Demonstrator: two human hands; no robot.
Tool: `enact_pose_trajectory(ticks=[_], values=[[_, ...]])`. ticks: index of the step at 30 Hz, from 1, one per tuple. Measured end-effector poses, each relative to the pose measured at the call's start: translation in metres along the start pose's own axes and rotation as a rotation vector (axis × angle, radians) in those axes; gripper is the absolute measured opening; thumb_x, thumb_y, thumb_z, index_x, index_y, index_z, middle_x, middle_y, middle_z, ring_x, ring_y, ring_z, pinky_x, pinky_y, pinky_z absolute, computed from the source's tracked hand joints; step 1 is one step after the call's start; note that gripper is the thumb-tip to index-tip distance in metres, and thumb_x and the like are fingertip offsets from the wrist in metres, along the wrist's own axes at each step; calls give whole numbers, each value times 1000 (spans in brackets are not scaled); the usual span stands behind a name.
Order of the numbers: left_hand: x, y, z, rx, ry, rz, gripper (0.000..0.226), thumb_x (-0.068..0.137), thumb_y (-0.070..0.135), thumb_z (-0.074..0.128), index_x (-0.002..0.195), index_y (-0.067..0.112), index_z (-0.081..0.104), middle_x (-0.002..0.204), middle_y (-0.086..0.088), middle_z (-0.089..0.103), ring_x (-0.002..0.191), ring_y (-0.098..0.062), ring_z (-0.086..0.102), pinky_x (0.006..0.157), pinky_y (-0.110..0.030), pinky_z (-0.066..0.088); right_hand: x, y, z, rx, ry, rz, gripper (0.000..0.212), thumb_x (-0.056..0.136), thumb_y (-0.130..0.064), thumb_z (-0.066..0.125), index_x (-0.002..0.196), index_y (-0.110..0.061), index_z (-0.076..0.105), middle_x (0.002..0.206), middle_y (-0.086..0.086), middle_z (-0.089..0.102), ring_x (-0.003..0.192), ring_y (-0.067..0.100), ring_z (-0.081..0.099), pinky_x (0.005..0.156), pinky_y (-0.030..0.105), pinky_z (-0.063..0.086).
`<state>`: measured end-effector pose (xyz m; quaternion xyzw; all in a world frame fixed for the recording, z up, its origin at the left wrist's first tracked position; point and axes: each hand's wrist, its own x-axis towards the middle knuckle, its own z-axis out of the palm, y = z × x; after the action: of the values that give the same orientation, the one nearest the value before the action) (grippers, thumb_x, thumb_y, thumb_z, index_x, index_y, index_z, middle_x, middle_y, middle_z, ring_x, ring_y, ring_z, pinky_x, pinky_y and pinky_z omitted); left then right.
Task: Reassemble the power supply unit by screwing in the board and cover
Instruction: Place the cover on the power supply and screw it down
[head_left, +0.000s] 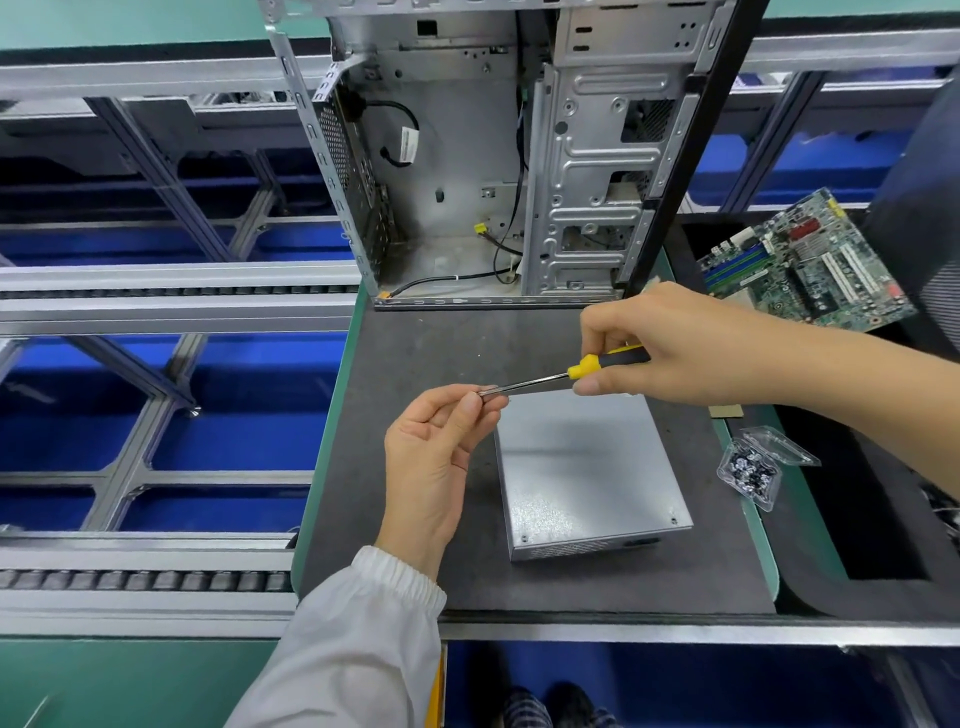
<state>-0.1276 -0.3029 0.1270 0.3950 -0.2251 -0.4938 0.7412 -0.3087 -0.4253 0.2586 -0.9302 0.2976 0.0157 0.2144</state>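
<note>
The silver power supply unit (587, 473) lies flat on the dark mat (405, 353) with its cover on top. My right hand (670, 348) grips the yellow and black handle of a screwdriver (592, 366) above the unit's far edge. The shaft points left toward my left hand (441, 447). That hand pinches the screwdriver's tip between thumb and fingertips; a small screw may sit there, but it is too small to make out.
An open computer case (493, 156) stands upright at the back of the mat. A green motherboard (800, 270) lies at the right rear. A clear plastic box of screws (753, 467) sits right of the unit. A roller conveyor (156, 291) runs along the left.
</note>
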Motion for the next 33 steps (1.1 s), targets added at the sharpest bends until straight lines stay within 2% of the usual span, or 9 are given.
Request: enact_pose_trajectory(ticks=[5,10,16,21,23,26,28,31,33], values=[[-3,-1,2,128,14,92,10,80,8,67,85,11,75,86,-13,75,84,-24,73,76,-24,57,-5,0,5,127,8,12,27,82,-49,62,75,-24,59,60,-11,66,60,3,60,66,34,51],[-8,-1,5,154,2,108,11,82,12,68,89,12,76,96,-14,75,91,-25,72,80,-26,56,-13,0,14,232,1,68,25,83,-45,64,77,-21,60,60,-9,67,49,3,50,49,15,37],[-19,-5,-1,191,-52,81,35,81,15,71,114,6,68,114,-17,71,105,-32,68,91,-33,54,-25,2,21,271,-3,100,26,82,-47,63,76,-22,60,60,-10,67,56,20,54,54,31,43],[-36,-15,-19,400,-39,118,24,91,12,63,111,1,70,109,-12,73,108,-28,68,97,-37,53,-33,4,30,278,-23,123,26,81,-47,64,77,-21,61,61,-8,68,56,15,53,56,29,43],[-44,-16,-29,533,-109,162,25,93,12,63,116,6,69,117,-5,71,115,-22,64,99,-30,50,-36,4,34,276,-38,130,26,81,-48,64,77,-22,61,61,-8,68,57,13,53,58,29,43],[-54,-21,-44,876,-350,238,62,78,24,81,134,15,57,144,3,53,140,-17,41,115,-30,33,-45,6,40,215,-91,125,25,80,-50,63,75,-26,61,62,-9,68,63,16,58,67,35,48],[-55,-27,-48,1060,-500,322,78,71,29,87,139,13,53,153,2,41,147,-16,26,120,-35,24,-52,7,43,192,-135,115,23,79,-49,65,74,-27,60,65,-8,69,67,16,62,72,38,51],[-51,-31,-45,1118,-572,379,64,78,25,82,135,12,57,151,-1,43,147,-17,27,118,-51,27,-59,7,45,113,-171,67,25,76,-53,63,72,-29,57,63,-9,67,64,7,61,69,27,49],[-48,-32,-46,1100,-568,360,56,81,22,78,132,11,60,148,-1,48,146,-16,31,117,-51,29,-60,5,45,54,-176,41,27,77,-54,62,71,-30,55,58,-11,63,58,4,55,60,19,44]])
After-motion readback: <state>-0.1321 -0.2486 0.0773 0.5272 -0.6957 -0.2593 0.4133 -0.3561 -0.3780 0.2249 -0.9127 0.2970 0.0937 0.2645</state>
